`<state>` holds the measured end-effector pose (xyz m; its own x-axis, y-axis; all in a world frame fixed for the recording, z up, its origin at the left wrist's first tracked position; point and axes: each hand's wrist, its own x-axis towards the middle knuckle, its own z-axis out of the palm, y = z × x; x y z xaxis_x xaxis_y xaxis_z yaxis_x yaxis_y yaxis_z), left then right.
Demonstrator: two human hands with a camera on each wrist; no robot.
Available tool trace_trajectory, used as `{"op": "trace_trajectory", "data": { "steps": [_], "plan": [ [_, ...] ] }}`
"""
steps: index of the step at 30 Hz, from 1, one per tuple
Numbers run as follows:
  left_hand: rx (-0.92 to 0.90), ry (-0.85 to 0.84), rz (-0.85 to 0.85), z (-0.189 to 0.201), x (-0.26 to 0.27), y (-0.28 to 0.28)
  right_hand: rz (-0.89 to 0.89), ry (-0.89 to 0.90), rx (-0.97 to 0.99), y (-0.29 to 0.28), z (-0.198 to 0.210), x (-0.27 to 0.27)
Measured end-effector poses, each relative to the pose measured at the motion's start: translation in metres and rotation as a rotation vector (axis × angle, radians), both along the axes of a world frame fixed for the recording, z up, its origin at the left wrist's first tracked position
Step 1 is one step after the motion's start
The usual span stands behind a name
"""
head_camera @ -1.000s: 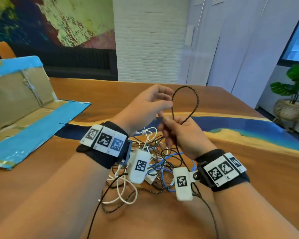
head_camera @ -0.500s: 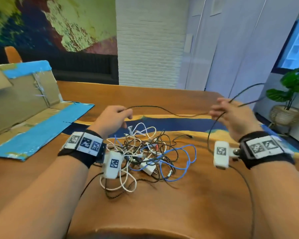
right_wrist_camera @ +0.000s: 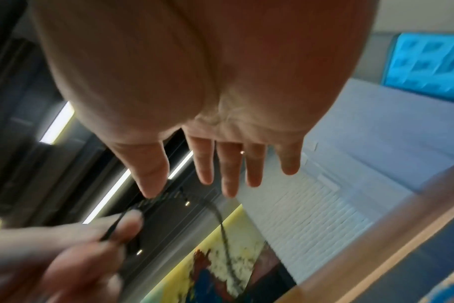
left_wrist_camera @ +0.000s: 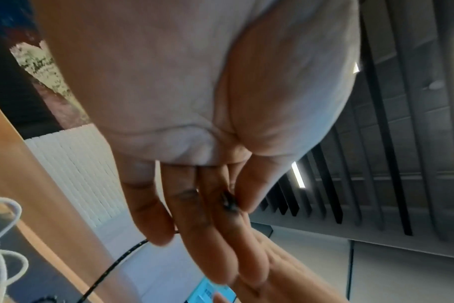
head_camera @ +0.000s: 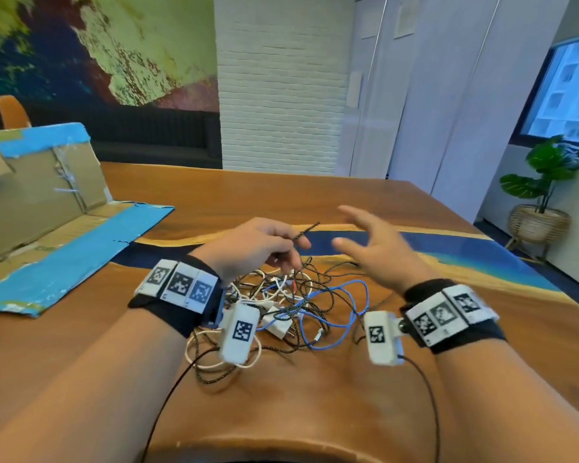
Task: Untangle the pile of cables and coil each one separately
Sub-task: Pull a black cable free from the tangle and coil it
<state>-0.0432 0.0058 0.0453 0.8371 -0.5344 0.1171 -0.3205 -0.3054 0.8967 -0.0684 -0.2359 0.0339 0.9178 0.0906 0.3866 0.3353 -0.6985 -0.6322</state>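
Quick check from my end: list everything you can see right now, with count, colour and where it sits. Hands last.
cable pile: one tangle, white, blue and black braided strands, on the table between the wrists
black braided cable: one, black with light flecks, end pinched above the pile
white charger plug: one, white, in the pile
table: one, brown wood with a blue and yellow band
cardboard box: one, brown with blue tape, flattened open, far left
potted plant: one, green in a woven basket, far right
left hand: pinches the black braided cable
right hand: fingers spread, holds nothing
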Motion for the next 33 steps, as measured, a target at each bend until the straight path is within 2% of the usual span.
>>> {"op": "trace_trajectory", "data": {
  "steps": [3, 6, 9, 12, 15, 17, 20, 22, 24, 26, 29, 31, 33],
  "plan": [
    [0.054, 0.031, -0.102, -0.006, -0.005, -0.011, 0.149, 0.05, -0.02, 0.029, -0.017, 0.006],
    [0.154, 0.044, -0.07, -0.018, -0.002, -0.008, 0.125, 0.036, -0.033, 0.034, -0.025, 0.008],
    [0.094, 0.08, 0.041, -0.028, 0.002, -0.005, 0.149, 0.033, 0.002, 0.041, -0.037, 0.012],
    [0.021, 0.15, 0.015, -0.035, 0.004, -0.011, 0.135, 0.021, 0.083, 0.052, -0.048, 0.022],
    [0.028, 0.108, 0.023, -0.042, 0.013, -0.009, 0.167, 0.038, 0.198, 0.05, -0.049, 0.032],
    [-0.129, 0.088, 0.122, -0.043, 0.029, 0.006, 0.175, 0.067, 0.116, 0.037, -0.047, 0.038],
    [-0.585, 0.139, 0.374, -0.035, 0.061, 0.052, 0.07, 0.101, -0.041, 0.001, -0.048, 0.049],
    [-0.775, 0.132, 0.487, -0.028, 0.075, 0.083, -0.022, 0.074, 0.033, -0.025, -0.047, 0.053],
    [-0.85, 0.12, 0.522, -0.025, 0.081, 0.1, -0.106, 0.023, 0.166, -0.047, -0.04, 0.053],
    [-0.807, 0.068, 0.527, -0.025, 0.08, 0.101, -0.178, -0.01, 0.297, -0.064, -0.033, 0.054],
    [-0.448, -0.024, 0.556, -0.032, 0.076, 0.084, -0.187, -0.044, 0.385, -0.071, -0.015, 0.049],
    [-0.257, -0.004, 0.544, -0.036, 0.07, 0.066, -0.134, -0.049, 0.282, -0.06, 0.001, 0.042],
    [-0.175, -0.038, 0.513, -0.032, 0.057, 0.04, -0.06, -0.026, 0.075, -0.037, 0.019, 0.029]
  ]
}}
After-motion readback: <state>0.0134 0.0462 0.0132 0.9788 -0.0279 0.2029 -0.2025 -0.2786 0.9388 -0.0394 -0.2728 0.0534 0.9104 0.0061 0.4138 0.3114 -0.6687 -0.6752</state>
